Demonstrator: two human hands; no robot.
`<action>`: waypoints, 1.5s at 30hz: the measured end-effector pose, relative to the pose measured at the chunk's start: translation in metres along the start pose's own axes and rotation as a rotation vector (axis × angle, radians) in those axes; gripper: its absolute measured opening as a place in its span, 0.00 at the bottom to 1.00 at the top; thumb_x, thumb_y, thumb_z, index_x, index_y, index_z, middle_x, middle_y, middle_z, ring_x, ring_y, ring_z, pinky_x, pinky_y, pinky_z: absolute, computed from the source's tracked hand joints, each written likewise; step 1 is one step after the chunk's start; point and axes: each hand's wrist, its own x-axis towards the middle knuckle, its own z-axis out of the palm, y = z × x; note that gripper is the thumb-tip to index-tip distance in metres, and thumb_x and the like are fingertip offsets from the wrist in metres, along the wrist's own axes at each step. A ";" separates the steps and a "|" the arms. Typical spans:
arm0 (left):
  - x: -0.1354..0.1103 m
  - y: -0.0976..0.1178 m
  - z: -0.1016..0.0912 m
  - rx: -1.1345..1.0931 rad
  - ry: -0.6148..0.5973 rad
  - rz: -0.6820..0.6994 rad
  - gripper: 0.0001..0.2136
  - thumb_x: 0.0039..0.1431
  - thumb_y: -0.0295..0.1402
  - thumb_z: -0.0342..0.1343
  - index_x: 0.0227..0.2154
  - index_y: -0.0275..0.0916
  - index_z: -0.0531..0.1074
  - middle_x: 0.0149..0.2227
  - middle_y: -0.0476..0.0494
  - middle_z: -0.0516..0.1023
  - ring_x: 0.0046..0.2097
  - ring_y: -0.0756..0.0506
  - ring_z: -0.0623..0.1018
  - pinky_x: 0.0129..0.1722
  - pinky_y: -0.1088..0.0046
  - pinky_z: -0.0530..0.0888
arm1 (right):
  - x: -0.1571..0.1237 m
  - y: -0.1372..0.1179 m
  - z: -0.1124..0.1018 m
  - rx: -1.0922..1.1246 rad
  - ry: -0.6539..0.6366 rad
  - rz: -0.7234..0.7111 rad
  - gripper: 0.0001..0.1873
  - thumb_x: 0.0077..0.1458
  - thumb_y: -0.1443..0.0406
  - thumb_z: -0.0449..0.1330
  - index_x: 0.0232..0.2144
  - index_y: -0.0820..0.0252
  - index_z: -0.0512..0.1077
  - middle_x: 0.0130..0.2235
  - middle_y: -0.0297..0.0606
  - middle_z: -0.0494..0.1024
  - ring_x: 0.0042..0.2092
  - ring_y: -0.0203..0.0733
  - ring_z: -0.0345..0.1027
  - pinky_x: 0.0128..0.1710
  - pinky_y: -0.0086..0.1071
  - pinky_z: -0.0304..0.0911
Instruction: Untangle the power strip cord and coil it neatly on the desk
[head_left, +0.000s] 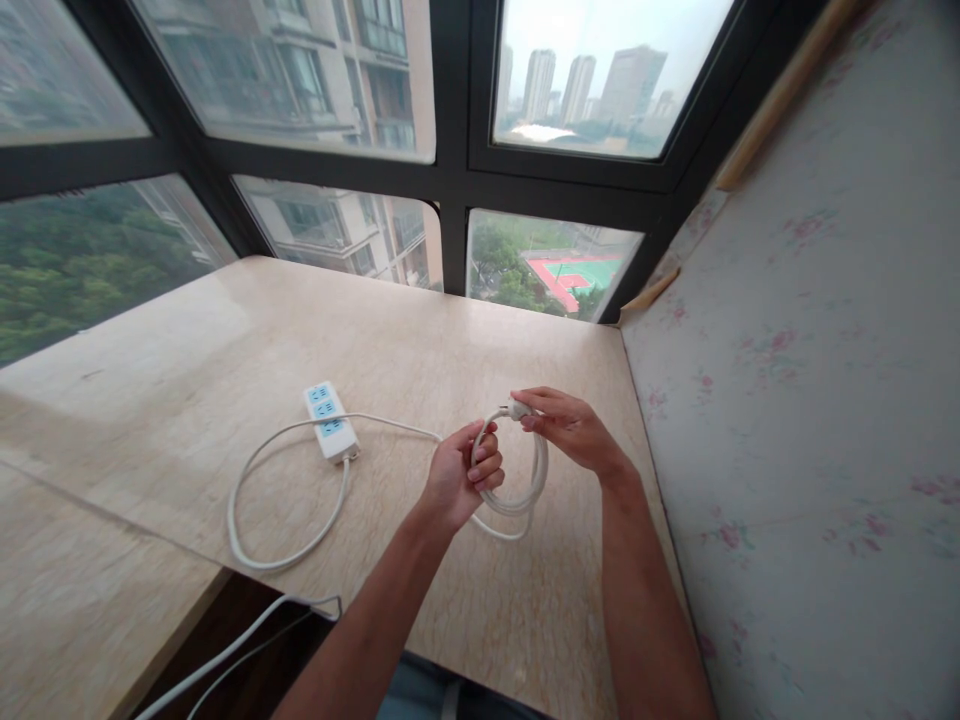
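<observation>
My left hand [466, 470] is closed around one side of a coiled white power cord [537, 472]. The fingers of my right hand [568, 425] pinch the white plug [517, 409] at the top of the coil, its prongs pointing left. Both hands are above the stone sill, close together. To the left, a white power strip [331, 423] with blue socket faces lies on the sill. From its near end the cord makes a wide loose loop, crosses over the strip and runs right, behind my left hand, toward the coil.
The beige marble-like sill [360, 330] reaches back to dark-framed windows [454, 150]. A flower-patterned papered wall [795, 420] bounds the right side. At the lower left the sill's edge drops off, and another white cable [225, 655] hangs there.
</observation>
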 end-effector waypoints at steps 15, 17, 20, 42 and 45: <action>0.014 0.017 -0.002 0.578 -0.001 -0.169 0.23 0.52 0.54 0.56 0.30 0.34 0.73 0.25 0.47 0.72 0.18 0.54 0.68 0.14 0.80 0.57 | 0.002 -0.014 0.004 0.075 -0.181 -0.002 0.18 0.56 0.57 0.64 0.48 0.53 0.77 0.44 0.43 0.79 0.44 0.43 0.72 0.44 0.35 0.66; 0.016 0.017 -0.002 0.679 -0.036 -0.188 0.25 0.52 0.55 0.55 0.27 0.33 0.73 0.24 0.45 0.73 0.17 0.53 0.68 0.13 0.79 0.57 | 0.002 -0.016 0.003 0.077 -0.213 -0.020 0.16 0.55 0.57 0.64 0.46 0.53 0.78 0.42 0.42 0.80 0.43 0.43 0.72 0.45 0.36 0.66; 0.020 0.019 -0.004 0.753 -0.061 -0.213 0.26 0.53 0.56 0.54 0.23 0.33 0.73 0.21 0.43 0.72 0.15 0.53 0.67 0.12 0.78 0.55 | 0.002 -0.018 0.003 0.053 -0.263 -0.038 0.13 0.56 0.57 0.64 0.42 0.54 0.80 0.40 0.41 0.80 0.43 0.44 0.72 0.46 0.38 0.65; 0.017 0.040 -0.006 0.031 0.003 0.221 0.17 0.61 0.41 0.49 0.23 0.35 0.68 0.12 0.61 0.46 0.12 0.58 0.46 0.10 0.84 0.45 | -0.007 0.014 -0.005 0.631 -0.425 0.430 0.26 0.42 0.52 0.71 0.37 0.66 0.74 0.26 0.33 0.74 0.25 0.31 0.64 0.25 0.25 0.59; 0.017 0.037 -0.005 -0.085 -0.008 0.342 0.16 0.61 0.41 0.49 0.24 0.36 0.68 0.13 0.61 0.48 0.12 0.58 0.47 0.10 0.83 0.47 | -0.002 0.013 0.008 0.677 -0.448 0.412 0.25 0.40 0.53 0.73 0.35 0.65 0.73 0.27 0.32 0.72 0.29 0.32 0.65 0.29 0.26 0.61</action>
